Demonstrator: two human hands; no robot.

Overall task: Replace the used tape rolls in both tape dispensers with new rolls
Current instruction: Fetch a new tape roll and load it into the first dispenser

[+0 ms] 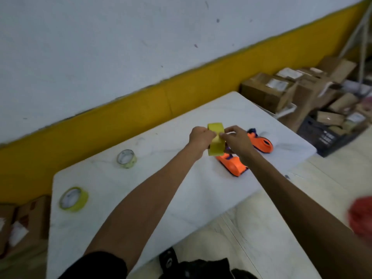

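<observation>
A yellow tape roll (215, 129) is held upright in the air above the white table (112, 202). My left hand (199, 137) grips its left side and my right hand (237, 140) pinches its front face, both hands closed on it. Just below my right hand an orange tape dispenser (233, 165) lies on the table, partly hidden by my wrist. A second orange dispenser (261, 142) lies behind it to the right. Two more tape rolls lie flat on the table: a thin pale one (126, 159) and a thicker yellow one (73, 199) near the left edge.
Cardboard boxes (269, 91) are piled on the floor beyond the table's far right corner, next to a dark crate (328, 137). More boxes (30, 218) stand at the left. A red object (361, 216) shows at the right edge. The wall runs close behind the table.
</observation>
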